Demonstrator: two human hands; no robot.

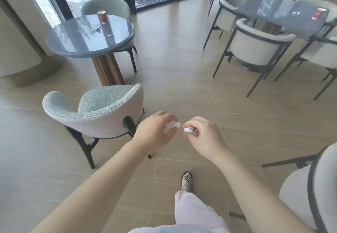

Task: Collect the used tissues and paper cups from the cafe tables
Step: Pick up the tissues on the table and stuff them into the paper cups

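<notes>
Low in the frame's centre, the left hand is gripping a tissue wad and the right hand is pinching a smaller wad, with the 2 hands close together. At upper left, a red cup is standing on a round table near a scrap. At upper right, a 2nd cup is standing near a tissue on a dark table.

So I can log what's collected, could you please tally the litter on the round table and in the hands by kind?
Red paper cup: 1
Crumpled tissues: 4
Total: 5
</notes>
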